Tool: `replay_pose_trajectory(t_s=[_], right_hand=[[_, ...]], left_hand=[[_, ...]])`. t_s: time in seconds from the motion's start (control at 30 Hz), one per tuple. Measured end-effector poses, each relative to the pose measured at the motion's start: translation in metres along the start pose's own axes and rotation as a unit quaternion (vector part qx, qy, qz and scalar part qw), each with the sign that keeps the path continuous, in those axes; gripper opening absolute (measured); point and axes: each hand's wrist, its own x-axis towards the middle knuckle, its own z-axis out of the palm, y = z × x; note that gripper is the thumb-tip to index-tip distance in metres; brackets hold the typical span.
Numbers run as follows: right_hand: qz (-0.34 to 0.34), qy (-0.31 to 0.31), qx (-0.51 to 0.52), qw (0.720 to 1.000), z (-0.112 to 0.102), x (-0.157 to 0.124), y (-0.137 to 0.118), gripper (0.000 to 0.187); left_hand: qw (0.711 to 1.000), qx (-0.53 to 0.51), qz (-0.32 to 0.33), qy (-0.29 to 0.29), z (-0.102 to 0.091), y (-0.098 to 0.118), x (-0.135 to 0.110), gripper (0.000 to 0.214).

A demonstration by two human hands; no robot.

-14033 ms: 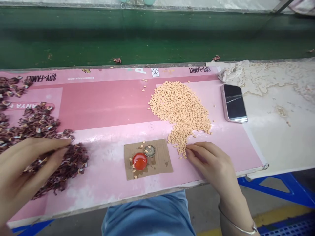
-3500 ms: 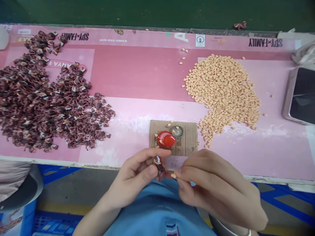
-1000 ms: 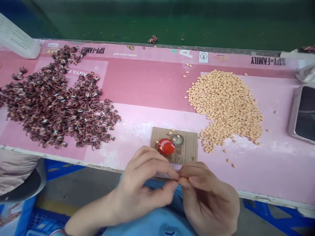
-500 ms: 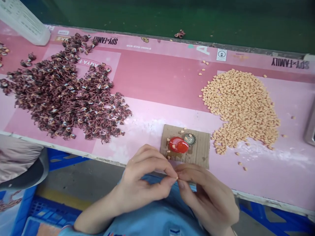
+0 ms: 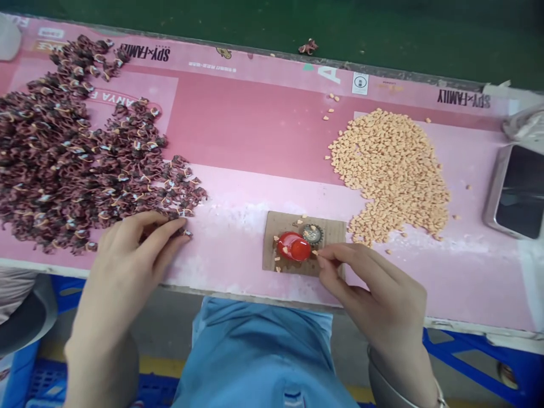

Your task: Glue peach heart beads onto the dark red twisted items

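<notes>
My left hand point(image 5: 131, 255) is at the near edge of a pile of small dark brown figures point(image 5: 97, 164), its fingertips closed on one small figure point(image 5: 186, 232) that is mostly hidden. My right hand point(image 5: 378, 283) is closed in a pinch, with a tiny tan piece point(image 5: 315, 253) at its fingertips. Right beside that piece is a glossy red round object point(image 5: 293, 247) on a cardboard square point(image 5: 334, 232). A ridged metal bottle cap point(image 5: 313, 233) lies against the red object. Several tan bits are scattered over the cardboard.
A heap of tan pieces point(image 5: 395, 170) lies to the right on the pink table point(image 5: 250, 124). Further right are a phone-like device point(image 5: 521, 190) and a clear plastic bag point(image 5: 527, 122). One figure point(image 5: 308, 46) sits on the green surface point(image 5: 238, 22) behind.
My hands have parted from their meeting point near my body. The left went over to the dark figures, the right forward to the cardboard. The view has shifted rightward.
</notes>
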Motion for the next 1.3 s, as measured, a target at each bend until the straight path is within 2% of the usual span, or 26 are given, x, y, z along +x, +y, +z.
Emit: replay_pose_trajectory(t_s=[0.13, 0.23, 0.33, 0.43, 0.53, 0.7, 0.93, 1.1, 1.2, 1.3], right_hand=[[0.002, -0.011, 0.002, 1.0, 0.002, 0.003, 0.0, 0.014], [0.016, -0.015, 0.025, 0.999, 0.002, 0.004, -0.001, 0.014], [0.025, -0.015, 0.051, 0.998, 0.001, 0.004, -0.002, 0.015], [0.026, -0.016, 0.05, 0.998, 0.001, 0.004, -0.003, 0.014], [0.015, -0.013, 0.026, 0.999, 0.002, 0.004, -0.002, 0.013], [0.002, -0.02, 0.026, 0.999, 0.001, 0.003, -0.001, 0.015], [0.022, -0.017, 0.051, 0.998, -0.007, 0.001, -0.001, 0.018], [0.034, 0.009, 0.048, 0.998, -0.01, -0.001, -0.002, 0.019], [0.041, 0.012, 0.051, 0.998, -0.01, -0.001, -0.002, 0.019], [0.045, 0.019, 0.052, 0.997, -0.009, -0.001, -0.001, 0.019]], left_hand=[[0.997, -0.001, 0.063, -0.037, -0.007, -0.004, -0.004, 0.042], [0.995, 0.015, 0.091, -0.05, -0.009, -0.009, -0.005, 0.045], [0.991, 0.02, 0.129, -0.026, -0.009, -0.01, 0.001, 0.045], [0.986, -0.022, 0.163, 0.012, -0.01, -0.005, 0.01, 0.03], [0.986, -0.075, 0.15, -0.009, -0.012, 0.0, 0.014, 0.023], [0.98, -0.152, 0.121, -0.036, -0.011, 0.004, -0.004, 0.038], [0.982, -0.079, 0.162, -0.058, -0.009, 0.015, -0.02, 0.054], [0.978, -0.086, 0.188, -0.038, 0.002, 0.03, -0.037, 0.043], [0.981, -0.115, 0.157, -0.026, 0.007, 0.034, -0.061, 0.041], [0.975, -0.198, 0.1, -0.021, 0.007, 0.037, -0.082, 0.053]])
